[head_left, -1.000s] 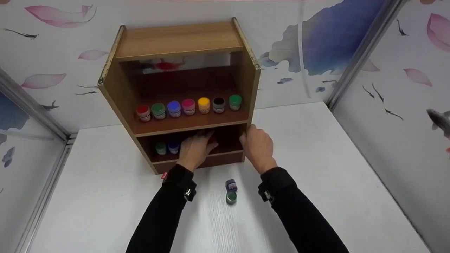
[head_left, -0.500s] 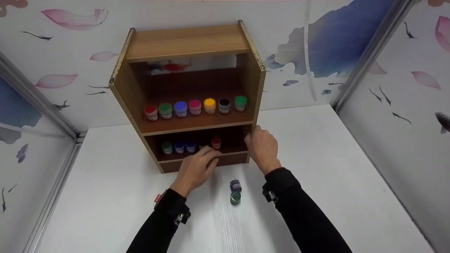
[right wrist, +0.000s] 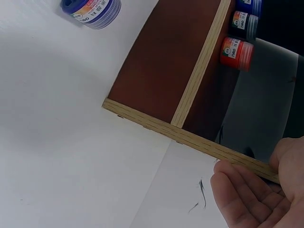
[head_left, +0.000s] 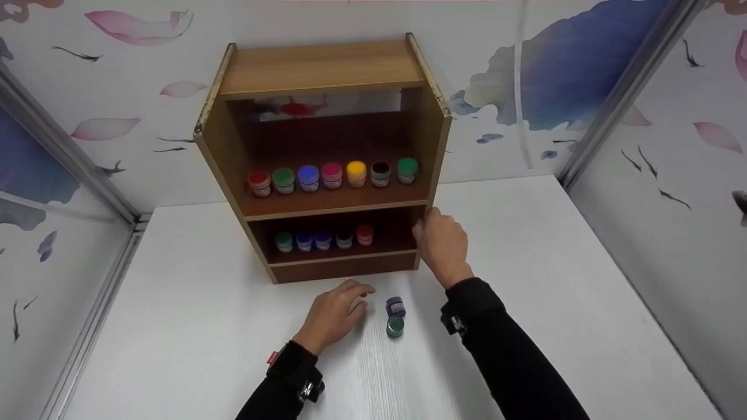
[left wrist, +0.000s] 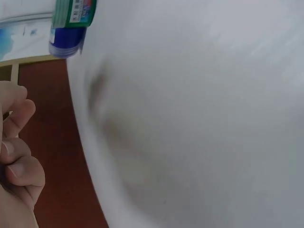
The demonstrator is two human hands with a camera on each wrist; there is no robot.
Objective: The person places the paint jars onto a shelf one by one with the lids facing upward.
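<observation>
My left hand (head_left: 332, 312) is low over the white table, loosely bent and holding nothing, to the left of two paint jars. The purple-blue jar (head_left: 395, 306) and the green jar (head_left: 395, 326) stand or lie close together; the left wrist view shows them touching. My right hand (head_left: 443, 245) grips the right side panel of a small wooden shelf (head_left: 321, 70), thumb inside and fingers outside, as the right wrist view shows. On the lower shelf board stands a row of jars, ending at the right with a black jar (head_left: 344, 239) and a red jar (head_left: 365, 234).
The upper shelf board (head_left: 332, 204) carries another row of several jars, from a red-lidded jar (head_left: 259, 183) to a green-lidded jar (head_left: 407, 170). Patterned white wall panels (head_left: 496, 76) enclose the table (head_left: 192, 326) at the back and sides.
My left hand has let go of the red jar on the lower board and drawn back down over the table. My right hand has stayed on the shelf's side panel.
</observation>
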